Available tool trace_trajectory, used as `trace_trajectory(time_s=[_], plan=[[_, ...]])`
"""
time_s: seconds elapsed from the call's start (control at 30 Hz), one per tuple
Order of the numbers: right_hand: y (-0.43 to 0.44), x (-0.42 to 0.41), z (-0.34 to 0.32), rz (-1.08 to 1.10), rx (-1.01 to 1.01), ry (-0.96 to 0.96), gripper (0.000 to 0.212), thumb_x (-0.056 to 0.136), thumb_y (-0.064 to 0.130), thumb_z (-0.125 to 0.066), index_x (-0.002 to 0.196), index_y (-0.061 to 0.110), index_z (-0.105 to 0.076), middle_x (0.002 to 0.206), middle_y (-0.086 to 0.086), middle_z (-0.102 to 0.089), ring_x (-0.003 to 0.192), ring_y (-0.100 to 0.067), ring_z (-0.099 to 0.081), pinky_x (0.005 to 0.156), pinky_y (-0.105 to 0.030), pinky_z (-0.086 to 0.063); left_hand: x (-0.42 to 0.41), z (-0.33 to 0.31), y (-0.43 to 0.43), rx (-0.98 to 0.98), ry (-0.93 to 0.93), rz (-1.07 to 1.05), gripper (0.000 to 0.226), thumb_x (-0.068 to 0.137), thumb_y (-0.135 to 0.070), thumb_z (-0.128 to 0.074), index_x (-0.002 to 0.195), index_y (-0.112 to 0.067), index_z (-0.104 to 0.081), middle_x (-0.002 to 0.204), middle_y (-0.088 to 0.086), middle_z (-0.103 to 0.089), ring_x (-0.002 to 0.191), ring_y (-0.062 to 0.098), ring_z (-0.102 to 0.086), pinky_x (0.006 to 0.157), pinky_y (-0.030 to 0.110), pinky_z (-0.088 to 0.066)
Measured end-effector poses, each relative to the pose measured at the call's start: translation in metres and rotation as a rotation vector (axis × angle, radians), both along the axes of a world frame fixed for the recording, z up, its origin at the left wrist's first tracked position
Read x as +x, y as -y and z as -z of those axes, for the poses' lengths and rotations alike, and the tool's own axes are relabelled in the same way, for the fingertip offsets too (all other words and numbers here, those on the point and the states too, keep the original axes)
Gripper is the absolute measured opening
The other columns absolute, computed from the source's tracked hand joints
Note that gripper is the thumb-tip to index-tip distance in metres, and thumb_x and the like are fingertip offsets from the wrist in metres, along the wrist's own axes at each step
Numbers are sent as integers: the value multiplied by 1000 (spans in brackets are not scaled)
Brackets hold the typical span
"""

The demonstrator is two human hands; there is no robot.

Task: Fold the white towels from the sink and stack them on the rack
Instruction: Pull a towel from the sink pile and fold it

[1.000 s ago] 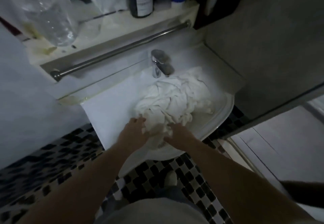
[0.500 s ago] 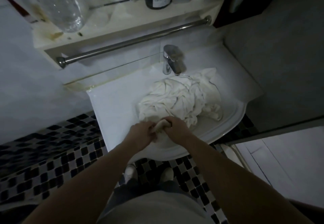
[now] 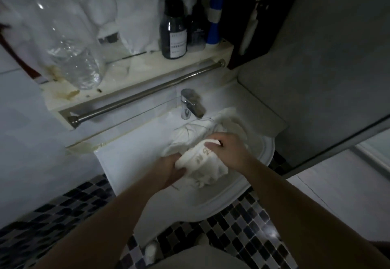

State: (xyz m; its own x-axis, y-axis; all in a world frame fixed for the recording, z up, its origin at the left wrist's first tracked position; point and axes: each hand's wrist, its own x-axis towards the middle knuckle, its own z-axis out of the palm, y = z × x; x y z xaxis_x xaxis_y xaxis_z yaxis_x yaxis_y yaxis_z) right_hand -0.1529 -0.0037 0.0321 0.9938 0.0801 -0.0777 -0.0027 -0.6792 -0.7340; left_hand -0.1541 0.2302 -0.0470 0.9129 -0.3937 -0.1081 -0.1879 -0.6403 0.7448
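The left hand [image 3: 168, 170] curls round one end of a white towel [image 3: 202, 164]. The right hand [image 3: 231, 148] grips the other end, with its fingers bent over the top. The towel is bunched up between them, just above the sink [image 3: 232, 202]. More white towels [image 3: 194, 130] lie in a heap in the sink, under the tap [image 3: 190, 106]. To do this step well, I think the hands should lift the towel clear of the heap, find two corners, and pull it flat before folding. A metal bar [image 3: 147, 92] is on the wall behind, below a shelf [image 3: 130, 72] with bottles [image 3: 174, 34].
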Motion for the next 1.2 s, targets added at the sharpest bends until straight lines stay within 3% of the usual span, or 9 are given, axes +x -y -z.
trace_trajectory(time_s=[0.1,0.2,0.3,0.5,0.63,0.77,0.97,1.1,1.2], plan=[[19,4,-14,192,-113,89,23,96,35,-63,113,23,-73,93,6,-68,87,-12,-62,74,-22,-42,14,-3,-9,1,-23,-15,23,87,-33,-69,106,-20,-70,89,-1,-69,83,19,-65,66,24,-38],[33,1,-18,294,-116,83,23,96,33,-58,113,24,-71,101,-1,-73,92,-22,-66,78,-32,-54,23,-11,-10,-107,-60,-44,17,85,-43,-64,92,-27,-65,77,-8,-64,67,0,-58,63,26,-41],[38,4,-23,358,-137,20,20,92,28,-61,109,29,-70,100,4,-71,94,-23,-66,80,-36,-55,34,-27,-3,-196,9,-105,24,90,-46,-65,89,-21,-63,77,0,-65,70,9,-60,64,28,-45],[15,25,-45,37,-216,-213,47,77,37,-77,122,33,-65,117,4,-66,103,-19,-62,91,-41,-54,63,-87,16,-303,163,-21,28,89,-46,-64,86,-18,-62,78,6,-63,73,19,-60,65,29,-46],[7,38,-75,206,30,30,4,83,26,-73,79,25,-72,70,9,-68,65,-6,-64,59,-25,-46,78,-99,11,-170,192,47,11,85,-35,-74,83,-31,-63,76,-11,-67,72,1,-62,64,21,-46],[24,45,-116,411,149,329,21,82,15,-58,91,31,-68,79,12,-68,76,-14,-66,65,-28,-51,84,-88,-2,-20,218,34,30,83,-20,-74,69,-32,-50,62,-11,-54,60,0,-52,58,24,-33],[26,39,-127,477,151,468,28,85,14,-54,96,38,-65,84,20,-66,77,5,-63,62,-16,-49,90,-66,4,106,10,-89,18,87,-41,-67,79,-25,-65,75,-9,-66,73,13,-60,58,24,-39],[39,33,-126,539,67,436,25,88,11,-53,98,29,-68,81,15,-65,77,-6,-63,57,-21,-45,86,-57,8,-43,-153,-255,23,90,-45,-66,83,-22,-68,75,-2,-67,78,23,-66,57,27,-41],[44,29,-119,547,-4,328,22,90,18,-60,109,28,-67,85,16,-61,77,-10,-62,54,-18,-42,94,-85,16,-177,-55,-351,17,90,-34,-67,92,-17,-70,84,3,-71,85,25,-69,65,27,-44]])
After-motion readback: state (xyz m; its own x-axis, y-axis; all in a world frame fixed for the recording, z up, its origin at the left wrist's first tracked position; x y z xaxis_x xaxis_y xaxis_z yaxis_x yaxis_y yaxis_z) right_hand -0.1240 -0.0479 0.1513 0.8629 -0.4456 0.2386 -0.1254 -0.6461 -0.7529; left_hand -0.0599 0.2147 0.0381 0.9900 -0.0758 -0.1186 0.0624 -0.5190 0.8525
